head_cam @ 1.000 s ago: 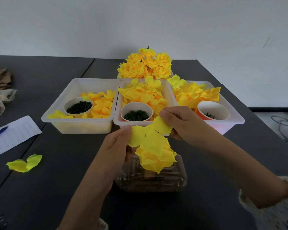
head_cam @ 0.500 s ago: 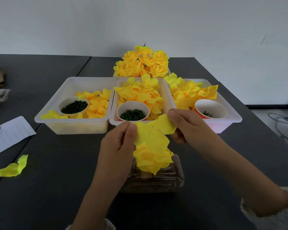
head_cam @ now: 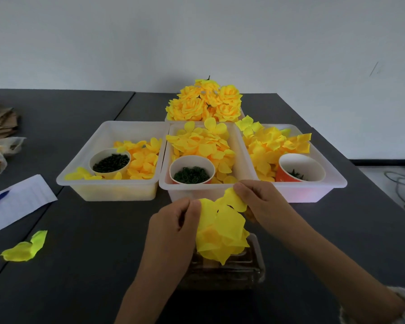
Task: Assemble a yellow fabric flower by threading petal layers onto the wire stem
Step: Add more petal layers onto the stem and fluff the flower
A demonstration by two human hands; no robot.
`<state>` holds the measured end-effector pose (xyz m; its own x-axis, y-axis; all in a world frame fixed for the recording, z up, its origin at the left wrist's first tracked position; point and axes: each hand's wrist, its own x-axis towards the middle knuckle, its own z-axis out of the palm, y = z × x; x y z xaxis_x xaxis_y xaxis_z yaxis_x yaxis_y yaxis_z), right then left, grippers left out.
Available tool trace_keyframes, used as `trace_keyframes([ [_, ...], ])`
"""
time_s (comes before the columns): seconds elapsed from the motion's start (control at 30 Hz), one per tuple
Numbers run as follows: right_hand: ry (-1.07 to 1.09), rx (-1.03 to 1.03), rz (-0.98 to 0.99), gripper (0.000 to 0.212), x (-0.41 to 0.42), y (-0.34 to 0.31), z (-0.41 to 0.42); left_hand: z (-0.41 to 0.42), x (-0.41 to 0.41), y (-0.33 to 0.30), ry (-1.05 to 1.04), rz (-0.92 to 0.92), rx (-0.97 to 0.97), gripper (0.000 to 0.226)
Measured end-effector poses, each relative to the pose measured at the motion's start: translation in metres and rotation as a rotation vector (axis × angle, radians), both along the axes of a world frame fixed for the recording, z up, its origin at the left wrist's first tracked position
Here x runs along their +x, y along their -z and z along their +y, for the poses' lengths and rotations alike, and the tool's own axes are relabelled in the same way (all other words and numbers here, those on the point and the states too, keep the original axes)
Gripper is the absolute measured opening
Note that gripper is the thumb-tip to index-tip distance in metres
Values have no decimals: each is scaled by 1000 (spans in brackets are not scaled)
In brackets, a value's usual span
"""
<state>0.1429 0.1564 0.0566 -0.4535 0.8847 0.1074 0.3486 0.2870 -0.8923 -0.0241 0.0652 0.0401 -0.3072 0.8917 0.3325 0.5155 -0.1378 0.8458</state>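
Evidently light, limp fabric: the petal layer [head_cam: 222, 211] will crease and slip, so best pinched at opposite edges, clear of its centre hole. Left hand [head_cam: 173, 226] and right hand [head_cam: 261, 204] each pinch an edge. Bright yellow, lobed, just before the middle tray [head_cam: 220, 191], atop a half-built flower [head_cam: 220, 242].

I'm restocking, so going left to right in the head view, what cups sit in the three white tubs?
Cup of dark bits → cup of green rings → nearly empty orange cup.
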Motion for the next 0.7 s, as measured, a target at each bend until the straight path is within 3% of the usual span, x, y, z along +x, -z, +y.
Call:
trace_keyframes([
  [0.33,48,47,-81,38,12,6,3,2,3,1,12,26,-13,42],
  [0.7,57,25,-5,38,9,-5,7,11,1,-6,2,-52,19,41],
])
